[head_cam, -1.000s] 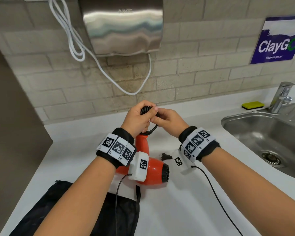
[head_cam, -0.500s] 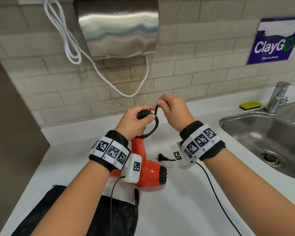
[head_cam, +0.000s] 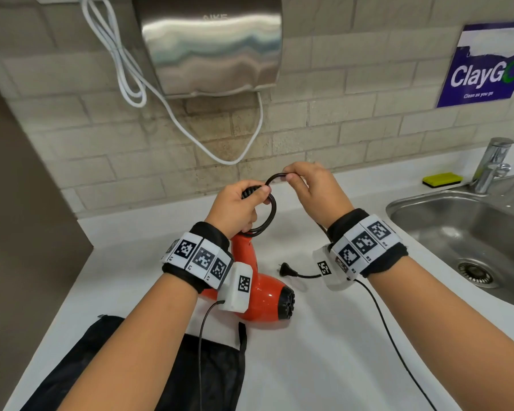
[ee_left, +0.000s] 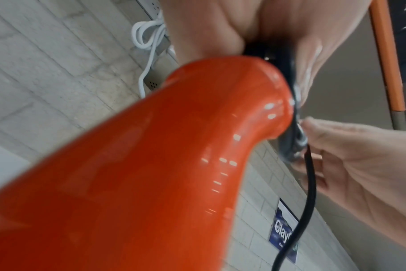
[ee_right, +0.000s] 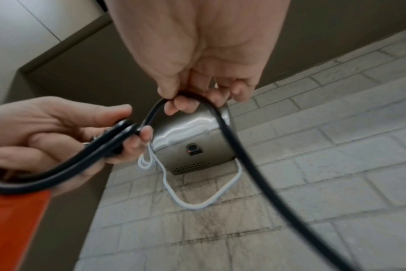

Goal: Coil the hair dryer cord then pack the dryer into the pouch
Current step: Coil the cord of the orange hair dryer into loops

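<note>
An orange hair dryer [head_cam: 258,295] lies on the white counter [head_cam: 324,336], handle pointing away from me; its handle [ee_left: 151,165] fills the left wrist view. My left hand [head_cam: 238,209] grips the handle end together with a loop of the black cord [head_cam: 272,212]. My right hand [head_cam: 312,188] pinches the cord [ee_right: 211,110] a little higher and to the right, drawing an arc between the hands. The rest of the cord runs down under my right wrist to the plug [head_cam: 288,270] lying on the counter. The black pouch [head_cam: 208,369] lies near me, partly under my left forearm.
A steel sink [head_cam: 469,232] with a tap [head_cam: 491,164] is at the right, a yellow sponge [head_cam: 441,179] behind it. A steel hand dryer [head_cam: 211,46] with a white cable [head_cam: 125,69] hangs on the tiled wall. A brown panel [head_cam: 21,218] bounds the left.
My right hand moved up and right away from the left, pulling out a new arc of cord. The plug slid into view on the counter. The left hand kept hold of the handle end.
</note>
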`<state>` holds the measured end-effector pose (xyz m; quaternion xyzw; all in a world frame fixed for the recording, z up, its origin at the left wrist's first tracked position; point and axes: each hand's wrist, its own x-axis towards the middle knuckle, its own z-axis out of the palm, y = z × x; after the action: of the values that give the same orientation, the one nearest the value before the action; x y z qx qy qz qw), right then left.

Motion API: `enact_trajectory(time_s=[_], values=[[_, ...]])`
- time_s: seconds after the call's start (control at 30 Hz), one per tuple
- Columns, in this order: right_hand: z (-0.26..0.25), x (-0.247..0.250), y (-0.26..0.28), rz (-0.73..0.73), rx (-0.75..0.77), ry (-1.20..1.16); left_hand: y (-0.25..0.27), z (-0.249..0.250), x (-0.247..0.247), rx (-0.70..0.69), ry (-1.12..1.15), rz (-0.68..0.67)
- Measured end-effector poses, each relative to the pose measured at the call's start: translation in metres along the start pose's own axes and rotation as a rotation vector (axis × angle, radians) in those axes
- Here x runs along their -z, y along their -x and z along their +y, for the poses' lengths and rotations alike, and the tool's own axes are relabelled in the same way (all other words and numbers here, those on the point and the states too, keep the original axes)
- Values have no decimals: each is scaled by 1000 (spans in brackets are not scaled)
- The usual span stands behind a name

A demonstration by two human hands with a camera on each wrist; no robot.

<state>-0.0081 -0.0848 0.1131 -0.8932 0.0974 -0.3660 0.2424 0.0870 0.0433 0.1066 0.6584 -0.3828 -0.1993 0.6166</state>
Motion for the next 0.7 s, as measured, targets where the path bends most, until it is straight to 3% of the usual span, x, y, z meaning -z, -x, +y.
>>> enact_trajectory(time_s=[0.17,0.33,0.53,0.6,0.7], values=[[4,6,-2,13,-41,-10,-3,-3,0,-7,-93,13],[5,7,0,18,-23,-41,-3,-2,-1,37,-3,-28],[52,-8,25,10,-292,-261,-1,-3,7,62,78,55],[73,-19,39,-124,-413,-184,0,-2,8,62,88,47],[94,-39,64,-492,-457,-10,0,-1,7,67,98,35]])
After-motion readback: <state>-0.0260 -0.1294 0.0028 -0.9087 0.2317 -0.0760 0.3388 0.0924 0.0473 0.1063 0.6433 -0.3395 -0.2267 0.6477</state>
